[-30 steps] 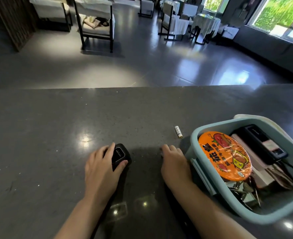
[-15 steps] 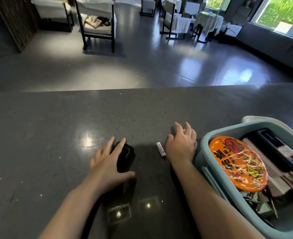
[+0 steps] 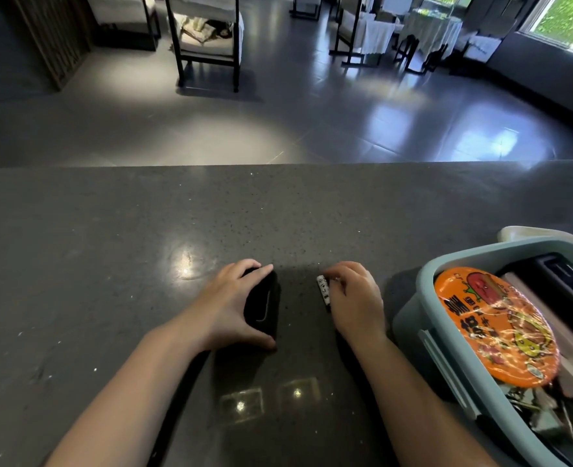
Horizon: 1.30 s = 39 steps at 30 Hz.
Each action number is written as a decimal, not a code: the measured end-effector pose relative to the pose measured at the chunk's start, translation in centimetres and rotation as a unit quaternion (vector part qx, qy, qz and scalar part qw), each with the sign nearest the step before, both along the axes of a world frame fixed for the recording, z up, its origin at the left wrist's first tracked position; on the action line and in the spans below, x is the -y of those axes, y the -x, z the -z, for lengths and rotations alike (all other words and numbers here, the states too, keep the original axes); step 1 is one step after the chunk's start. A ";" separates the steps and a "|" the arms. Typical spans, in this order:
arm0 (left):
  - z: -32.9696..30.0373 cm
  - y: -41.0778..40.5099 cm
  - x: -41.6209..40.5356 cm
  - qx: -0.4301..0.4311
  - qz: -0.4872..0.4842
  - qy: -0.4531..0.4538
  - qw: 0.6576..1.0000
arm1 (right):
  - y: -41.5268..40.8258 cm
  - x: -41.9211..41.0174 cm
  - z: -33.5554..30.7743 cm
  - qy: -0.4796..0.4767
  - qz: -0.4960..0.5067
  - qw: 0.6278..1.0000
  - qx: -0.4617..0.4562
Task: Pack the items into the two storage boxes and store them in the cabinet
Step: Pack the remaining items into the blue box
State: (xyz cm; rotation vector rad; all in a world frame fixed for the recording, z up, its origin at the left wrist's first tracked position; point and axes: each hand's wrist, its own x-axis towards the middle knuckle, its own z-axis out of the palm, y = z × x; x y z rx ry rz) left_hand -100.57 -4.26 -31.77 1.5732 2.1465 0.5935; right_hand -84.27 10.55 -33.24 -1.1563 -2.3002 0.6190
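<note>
A small black device lies on the dark stone counter, and my left hand grips it with fingers over its far end and thumb at its near end. Just to the right, my right hand curls its fingers over a small white battery on the counter. At the right stands a light blue storage box, open, holding an orange round packet, a black power bank and other items. A white lid edge shows behind the box.
The counter's far edge drops off to a glossy tiled floor. Dark-framed chairs and white-clothed tables stand far back in the room. A window is at the top right.
My right hand pulled back from a far reach and now curls over the battery. The black-tipped stick seen beside it is no longer visible. My left hand closed round the black device.
</note>
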 end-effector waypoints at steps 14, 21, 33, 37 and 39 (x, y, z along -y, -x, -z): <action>1.0 -3.6 1.9 -0.021 -0.084 -0.026 0.996 | -0.5 1.9 -3.1 0.013 -0.197 0.959 0.202; 0.2 -5.9 4.2 -0.014 -0.126 -0.009 0.992 | -2.3 3.8 -4.6 0.038 -0.169 0.967 0.185; -8.5 -13.9 4.3 -0.012 -0.256 -0.149 0.955 | -11.2 6.0 -15.2 -0.011 -0.213 0.975 -0.063; -12.0 -18.9 0.4 0.001 -0.210 -0.186 0.960 | -19.1 0.9 -18.6 -0.030 -0.162 0.983 -0.077; -13.1 -21.6 -1.8 0.007 -0.180 -0.199 0.963 | -23.2 -2.4 -19.5 -0.006 -0.131 0.988 -0.080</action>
